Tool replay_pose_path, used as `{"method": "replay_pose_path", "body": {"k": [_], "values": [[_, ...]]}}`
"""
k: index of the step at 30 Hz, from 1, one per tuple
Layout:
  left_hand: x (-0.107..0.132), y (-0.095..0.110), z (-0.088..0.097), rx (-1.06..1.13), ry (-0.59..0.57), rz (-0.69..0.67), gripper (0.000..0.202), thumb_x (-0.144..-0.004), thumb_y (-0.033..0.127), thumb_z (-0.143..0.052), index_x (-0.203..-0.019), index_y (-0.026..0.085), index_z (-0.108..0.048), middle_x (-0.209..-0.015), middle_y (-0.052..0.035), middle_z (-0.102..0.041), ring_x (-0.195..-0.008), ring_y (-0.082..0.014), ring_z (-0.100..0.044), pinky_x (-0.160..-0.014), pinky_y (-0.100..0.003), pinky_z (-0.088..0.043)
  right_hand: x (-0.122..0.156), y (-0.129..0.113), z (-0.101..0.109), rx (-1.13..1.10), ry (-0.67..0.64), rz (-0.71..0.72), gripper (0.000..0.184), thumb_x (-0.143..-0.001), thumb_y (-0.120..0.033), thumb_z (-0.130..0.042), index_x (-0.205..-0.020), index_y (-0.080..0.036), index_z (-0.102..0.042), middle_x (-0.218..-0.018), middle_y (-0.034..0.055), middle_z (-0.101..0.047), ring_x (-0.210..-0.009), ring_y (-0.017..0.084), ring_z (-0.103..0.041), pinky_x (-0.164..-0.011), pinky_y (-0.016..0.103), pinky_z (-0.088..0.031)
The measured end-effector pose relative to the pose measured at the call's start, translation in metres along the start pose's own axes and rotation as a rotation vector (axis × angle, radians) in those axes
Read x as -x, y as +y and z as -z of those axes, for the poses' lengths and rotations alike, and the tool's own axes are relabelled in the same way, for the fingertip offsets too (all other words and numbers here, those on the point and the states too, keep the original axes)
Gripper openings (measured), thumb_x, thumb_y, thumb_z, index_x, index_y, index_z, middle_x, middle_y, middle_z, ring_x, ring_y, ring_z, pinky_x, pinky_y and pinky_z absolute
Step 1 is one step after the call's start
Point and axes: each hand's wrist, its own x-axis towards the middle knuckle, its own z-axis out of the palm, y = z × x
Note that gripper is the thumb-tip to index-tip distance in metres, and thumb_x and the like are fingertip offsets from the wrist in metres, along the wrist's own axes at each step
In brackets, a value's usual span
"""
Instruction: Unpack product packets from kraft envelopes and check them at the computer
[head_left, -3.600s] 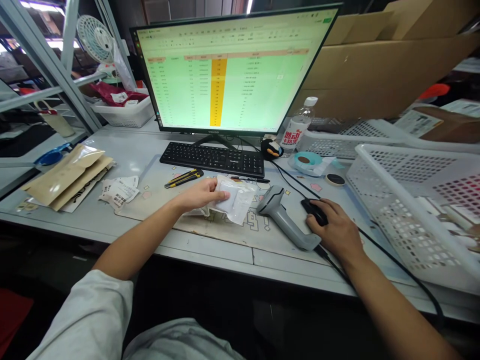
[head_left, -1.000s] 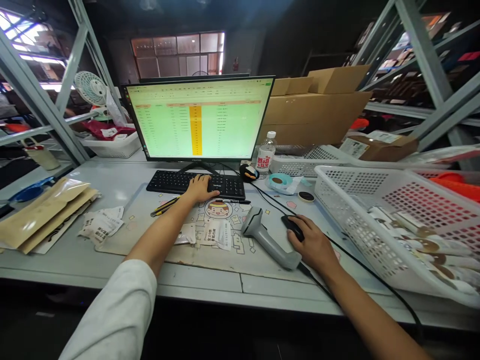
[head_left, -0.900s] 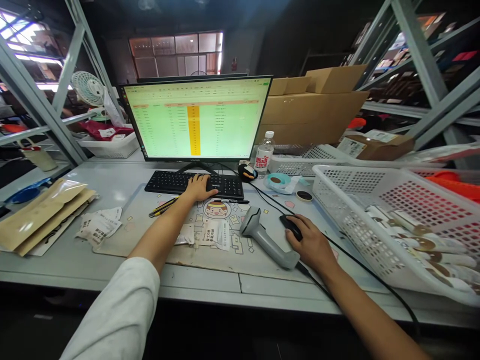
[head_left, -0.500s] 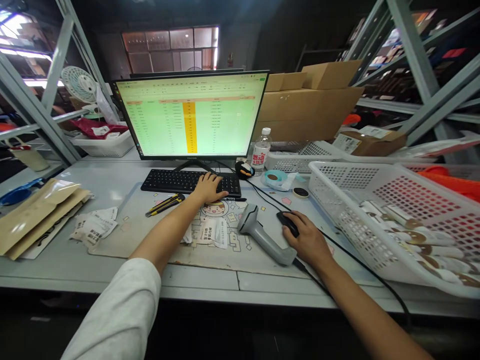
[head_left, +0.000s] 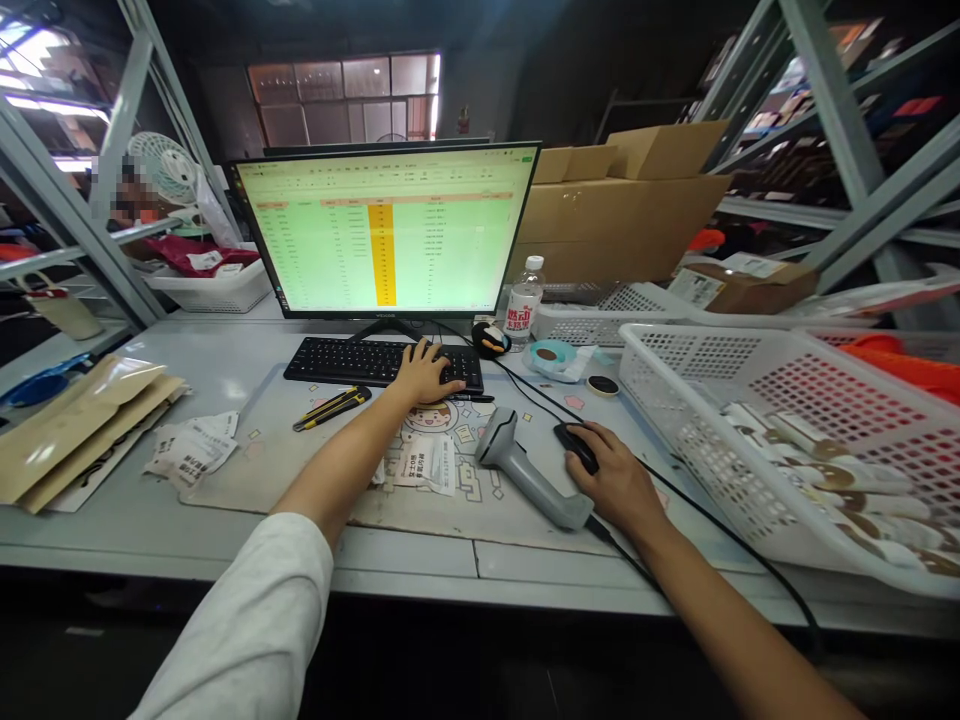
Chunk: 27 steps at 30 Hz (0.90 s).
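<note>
My left hand (head_left: 424,375) lies over the right part of a black keyboard (head_left: 337,362), its fingers spread on the keys. A black computer mouse (head_left: 576,447) is under my right hand (head_left: 611,475), whose fingers curve over it. Left of that hand a grey barcode scanner (head_left: 532,478) rests on the desk mat. Behind the keyboard stands a monitor (head_left: 442,240) showing a spreadsheet with an orange column. A pen (head_left: 472,398) lies just below the keyboard, and a yellow-black utility knife (head_left: 332,407) is left of my left forearm. Small white packets (head_left: 427,463) lie near my forearm.
At the right stands a white perforated basket (head_left: 697,440) holding several wrapped items. A water bottle (head_left: 523,305) and a tape roll (head_left: 553,358) sit right of the monitor, before cardboard boxes (head_left: 607,230). Tan envelopes (head_left: 82,430) and more white packets (head_left: 193,450) lie on the left.
My left hand has shifted slightly to the right over the keyboard. My right hand stays on the mouse, and the view has moved very little.
</note>
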Motion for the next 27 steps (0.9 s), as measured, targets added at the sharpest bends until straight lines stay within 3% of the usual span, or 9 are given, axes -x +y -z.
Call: {"method": "replay_pose_path", "body": {"k": [2, 4, 8, 10, 15, 18, 21, 24, 27], "values": [[0.013, 0.005, 0.014, 0.007, 0.072, -0.012, 0.067, -0.099, 0.067, -0.052, -0.144, 0.017, -0.058, -0.168, -0.0141, -0.037, -0.158, -0.0387, -0.023, -0.128, -0.058, -0.022, 0.000, 0.000, 0.000, -0.002, -0.006, -0.001, 0.047, -0.096, -0.044, -0.050, -0.134, -0.020, -0.066, -0.145, 0.0149, -0.061, -0.128, 0.034, -0.063, -0.106, 0.053, -0.057], [0.036, 0.011, 0.027, 0.018, 0.040, -0.079, 0.070, -0.097, 0.066, -0.057, -0.145, 0.015, -0.056, -0.158, -0.0165, -0.050, -0.148, -0.0365, -0.039, -0.122, -0.051, -0.035, 0.000, 0.000, 0.000, -0.005, -0.009, 0.000, 0.048, -0.096, -0.043, -0.049, -0.134, -0.019, -0.066, -0.145, 0.0150, -0.061, -0.128, 0.034, -0.063, -0.106, 0.053, -0.057], [0.099, 0.023, 0.039, 0.015, -0.382, -0.226, 0.085, -0.079, 0.072, -0.076, -0.143, 0.019, -0.059, -0.144, -0.0157, -0.061, -0.133, -0.0390, -0.054, -0.112, -0.050, -0.045, 0.000, 0.000, 0.000, -0.007, 0.003, 0.005, 0.046, -0.097, -0.043, -0.049, -0.133, -0.020, -0.067, -0.144, 0.0139, -0.062, -0.127, 0.033, -0.064, -0.108, 0.052, -0.056], [0.125, 0.028, 0.036, 0.003, -0.448, -0.210, 0.088, -0.074, 0.066, -0.084, -0.144, 0.018, -0.059, -0.143, -0.0177, -0.060, -0.131, -0.0402, -0.055, -0.112, -0.051, -0.045, 0.000, 0.000, 0.000, -0.005, 0.013, 0.008, 0.045, -0.097, -0.042, -0.048, -0.132, -0.021, -0.067, -0.143, 0.0131, -0.063, -0.127, 0.032, -0.064, -0.106, 0.052, -0.057], [0.175, 0.021, 0.049, 0.145, -0.155, -0.167, 0.072, -0.084, 0.052, -0.080, -0.146, 0.024, -0.057, -0.138, -0.0140, -0.063, -0.126, -0.0347, -0.059, -0.112, -0.047, -0.047, -0.001, 0.005, -0.002, -0.006, 0.041, 0.031, 0.043, -0.096, -0.042, -0.050, -0.130, -0.023, -0.068, -0.141, 0.0122, -0.065, -0.127, 0.031, -0.065, -0.106, 0.052, -0.057], [0.216, -0.028, 0.075, 0.168, 0.168, 0.034, 0.074, -0.088, 0.053, -0.073, -0.154, 0.031, -0.047, -0.146, -0.0098, -0.059, -0.129, -0.0315, -0.058, -0.113, -0.043, -0.048, -0.001, 0.007, -0.004, -0.005, 0.037, 0.039, 0.043, -0.096, -0.042, -0.049, -0.131, -0.024, -0.068, -0.140, 0.0115, -0.065, -0.127, 0.031, -0.065, -0.105, 0.052, -0.058], [0.261, -0.114, 0.093, -0.069, 0.378, 0.373, 0.070, -0.089, 0.061, -0.061, -0.150, 0.028, -0.051, -0.139, -0.0101, -0.063, -0.123, -0.0356, -0.062, -0.109, -0.049, -0.049, -0.002, 0.009, -0.005, -0.007, 0.026, 0.032, 0.044, -0.096, -0.043, -0.048, -0.132, -0.025, -0.067, -0.141, 0.0109, -0.064, -0.127, 0.031, -0.065, -0.103, 0.051, -0.059], [0.299, -0.199, 0.087, -0.326, 0.275, 0.675, 0.073, -0.088, 0.064, -0.057, -0.148, 0.023, -0.054, -0.141, -0.0121, -0.064, -0.126, -0.0401, -0.061, -0.107, -0.054, -0.050, -0.002, 0.010, -0.006, -0.010, 0.031, 0.038, 0.044, -0.097, -0.044, -0.047, -0.131, -0.025, -0.067, -0.141, 0.0108, -0.064, -0.127, 0.031, -0.065, -0.103, 0.050, -0.058], [0.324, -0.248, 0.064, -0.285, 0.082, 0.793, 0.053, -0.095, 0.051, -0.050, -0.140, 0.024, -0.060, -0.145, -0.0089, -0.064, -0.131, -0.0327, -0.061, -0.108, -0.045, -0.051, -0.003, 0.010, -0.007, -0.008, 0.033, 0.046, 0.045, -0.097, -0.044, -0.047, -0.131, -0.024, -0.068, -0.141, 0.0115, -0.065, -0.126, 0.031, -0.065, -0.103, 0.051, -0.059]]}}
